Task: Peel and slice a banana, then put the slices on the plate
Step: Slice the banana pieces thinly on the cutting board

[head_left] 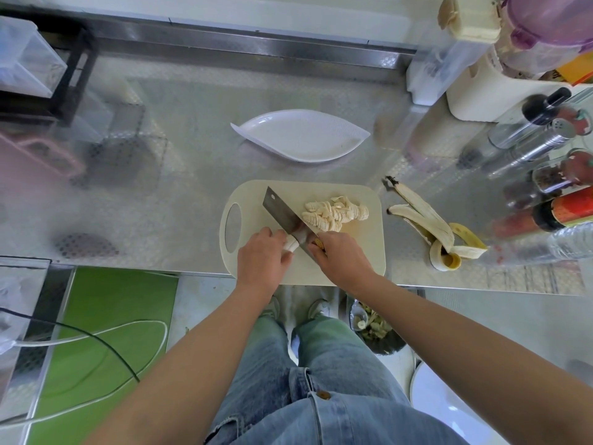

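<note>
On the cutting board (pixel 362 248): the banana stub (pixel 290 245), a short white end piece, lies toward the near left, and the pile of slices (pixel 333 213) sits just across the blade on the far right.
Left hand (pixel 263 256): curled over the banana stub and pinning it to the board, knuckles just beside the flat of the blade.
Right hand (pixel 343 256): wrapped round the cleaver (pixel 282 213) at its handle (pixel 318 243), of which I see only a wooden sliver.
Blade: runs diagonally from the far left down to the hands. From my remote view I cannot tell whether the edge is touching the board.
Plate (pixel 301 139): white and leaf-shaped, on the steel counter (pixel 179 194) beyond the board. No slices are on it.
Peel (pixel 439 226): on the counter to the right of the board, well apart from the fruit.
Stage, as I judge it: peeling is done, slicing is almost done, and plating has not begun.
Doing this step well: I would tuck the left fingertips back behind the knuckles, since so little stub is left to hold. The cuts should drop straight down and match the thickness of the pile.
Main hazard: with a stub this short, the holding hand sits right against the edge, so one slow final cut is safer than several quick ones.
</note>
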`<move>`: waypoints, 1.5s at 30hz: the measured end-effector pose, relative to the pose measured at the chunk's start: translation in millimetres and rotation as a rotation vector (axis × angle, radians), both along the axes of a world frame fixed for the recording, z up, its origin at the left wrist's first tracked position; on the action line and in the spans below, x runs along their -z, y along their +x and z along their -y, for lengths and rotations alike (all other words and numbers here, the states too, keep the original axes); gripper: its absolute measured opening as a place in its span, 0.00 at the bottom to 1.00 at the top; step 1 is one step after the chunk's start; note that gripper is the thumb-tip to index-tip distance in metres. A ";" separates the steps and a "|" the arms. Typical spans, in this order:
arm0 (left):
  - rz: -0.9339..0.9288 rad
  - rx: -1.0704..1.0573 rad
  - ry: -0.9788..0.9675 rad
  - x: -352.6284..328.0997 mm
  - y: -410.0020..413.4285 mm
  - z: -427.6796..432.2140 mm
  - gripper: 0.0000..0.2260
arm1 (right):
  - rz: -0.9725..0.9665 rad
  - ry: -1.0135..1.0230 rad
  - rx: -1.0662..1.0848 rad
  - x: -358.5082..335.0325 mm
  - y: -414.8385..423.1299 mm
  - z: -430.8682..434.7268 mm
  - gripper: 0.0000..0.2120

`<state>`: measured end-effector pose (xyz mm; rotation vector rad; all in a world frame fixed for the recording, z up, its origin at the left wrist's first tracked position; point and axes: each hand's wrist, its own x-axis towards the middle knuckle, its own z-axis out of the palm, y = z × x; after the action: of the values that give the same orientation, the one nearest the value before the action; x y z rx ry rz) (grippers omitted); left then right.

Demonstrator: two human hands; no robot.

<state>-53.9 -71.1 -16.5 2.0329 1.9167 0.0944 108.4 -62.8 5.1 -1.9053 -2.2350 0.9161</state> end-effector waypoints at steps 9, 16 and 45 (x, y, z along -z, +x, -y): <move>-0.019 0.007 -0.015 -1.1 0.2 -1.5 0.12 | -0.042 0.046 0.025 -4.9 -1.1 -3.9 0.13; -0.027 0.004 -0.010 -2.3 0.6 -0.9 0.11 | -0.018 0.031 0.010 -1.7 0.8 -3.4 0.14; -0.010 0.001 -0.003 -2.0 1.0 -0.1 0.11 | -0.025 0.021 0.037 -6.9 -3.9 -0.2 0.13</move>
<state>-52.9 -71.1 -14.5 2.0364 1.9204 0.0804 104.5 -62.6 12.0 -1.9089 -2.1799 0.9025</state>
